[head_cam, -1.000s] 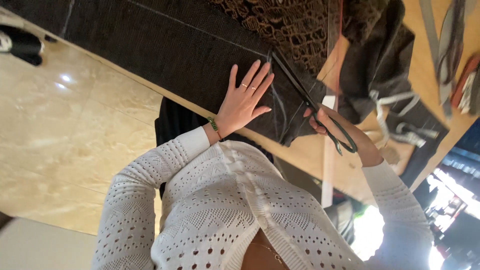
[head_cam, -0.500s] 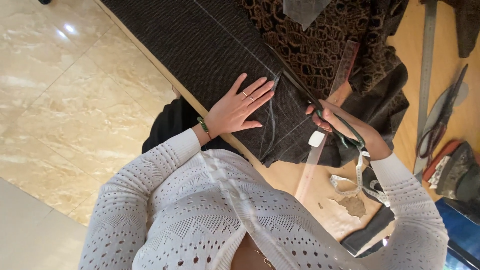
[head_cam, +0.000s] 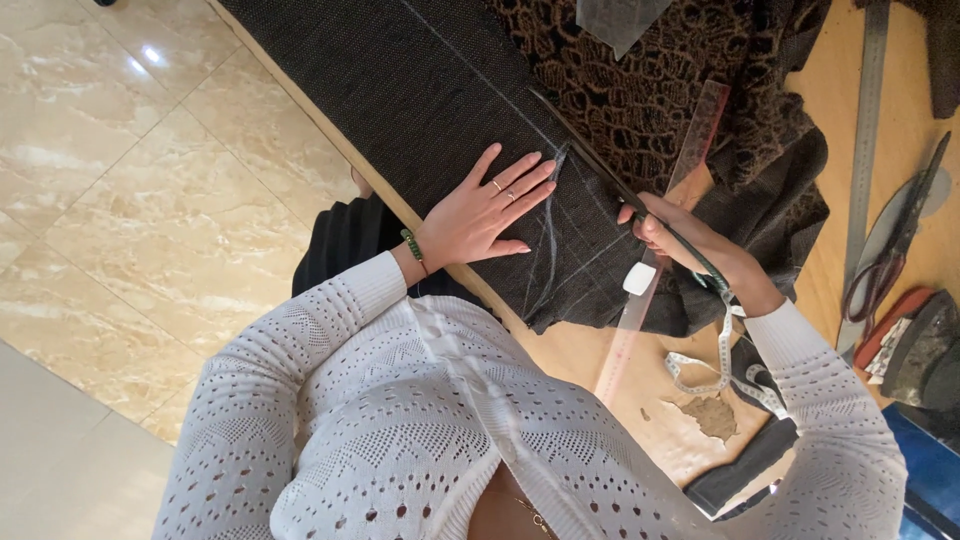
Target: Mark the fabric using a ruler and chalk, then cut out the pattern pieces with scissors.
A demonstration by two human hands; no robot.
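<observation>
On the dark fabric [head_cam: 420,90], the left hand [head_cam: 485,212] stays flat with fingers spread beside the chalk lines. Right of it, the right hand [head_cam: 690,245] now grips the scissors [head_cam: 620,190], blades lying further along the fabric than a second ago, so cutting looks underway.

One cam only, head-worn, looking steeply down over the wearer's own chest, so no second view to overlap. Frame is rolled: table edge [head_cam: 340,150] runs diagonally, tiled floor [head_cam: 110,200] off to the left hand's [head_cam: 478,212] wrist side. Both hands sit close, mid-frame. Dark cloth [head_cam: 420,90] spreads beyond the left fingertips; right hand [head_cam: 690,245] lies just across it.
</observation>
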